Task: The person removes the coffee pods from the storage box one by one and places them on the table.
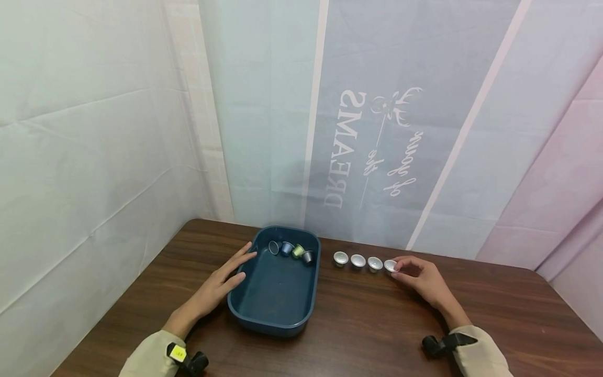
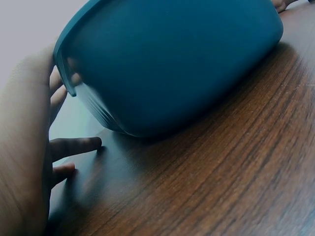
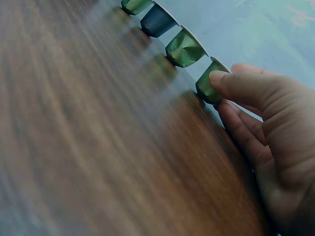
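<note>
A green coffee capsule [image 3: 205, 84], foil lid up, stands at the right end of a row on the table. My right hand [image 1: 426, 280] pinches it between thumb and fingers. Its silver lid [image 1: 390, 265] shows in the head view. To its left, several more capsules stand lid up: a green capsule [image 3: 186, 48], a dark capsule [image 3: 158, 21] and another green capsule [image 3: 135, 6]. My left hand [image 1: 218, 287] rests at the left rim of a blue plastic bin [image 1: 278, 296], its fingers extended. Two of its fingers reach below the rim beside the bin in the left wrist view.
Inside the bin's far end lie several capsules, among them a blue capsule [image 1: 287, 248], a light green capsule [image 1: 298, 252] and a dark capsule [image 1: 308, 257]. The brown wooden table [image 1: 367, 324] ends at a printed curtain [image 1: 377, 131] behind the row.
</note>
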`<action>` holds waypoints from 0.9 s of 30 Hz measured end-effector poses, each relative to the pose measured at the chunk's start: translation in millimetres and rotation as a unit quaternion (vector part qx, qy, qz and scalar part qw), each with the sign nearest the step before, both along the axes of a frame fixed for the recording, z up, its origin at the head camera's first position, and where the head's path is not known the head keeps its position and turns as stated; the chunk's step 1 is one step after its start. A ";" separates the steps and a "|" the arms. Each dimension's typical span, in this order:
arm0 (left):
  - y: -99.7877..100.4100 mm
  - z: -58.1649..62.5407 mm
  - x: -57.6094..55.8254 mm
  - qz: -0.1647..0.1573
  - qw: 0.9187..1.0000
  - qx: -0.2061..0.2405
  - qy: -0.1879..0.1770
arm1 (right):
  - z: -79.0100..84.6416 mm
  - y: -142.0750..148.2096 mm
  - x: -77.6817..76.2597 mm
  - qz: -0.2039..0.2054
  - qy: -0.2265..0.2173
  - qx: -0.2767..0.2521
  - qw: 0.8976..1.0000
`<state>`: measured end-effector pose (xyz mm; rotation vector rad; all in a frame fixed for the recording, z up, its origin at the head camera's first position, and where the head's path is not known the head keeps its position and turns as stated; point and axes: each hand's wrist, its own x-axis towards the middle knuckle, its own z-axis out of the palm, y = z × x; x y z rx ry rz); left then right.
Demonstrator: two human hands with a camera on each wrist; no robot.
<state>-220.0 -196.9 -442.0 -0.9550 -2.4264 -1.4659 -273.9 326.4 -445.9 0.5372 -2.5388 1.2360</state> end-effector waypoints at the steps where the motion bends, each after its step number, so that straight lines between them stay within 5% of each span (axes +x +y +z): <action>1: -0.1 -0.2 -0.2 0.000 1.000 0.000 0.001 | 0.2 0.0 0.1 0.000 -0.001 0.001 1.000; 27: -0.7 -2.5 -1.5 0.005 1.000 -0.007 0.008 | 11.1 -8.5 8.2 0.044 -0.023 -0.036 0.998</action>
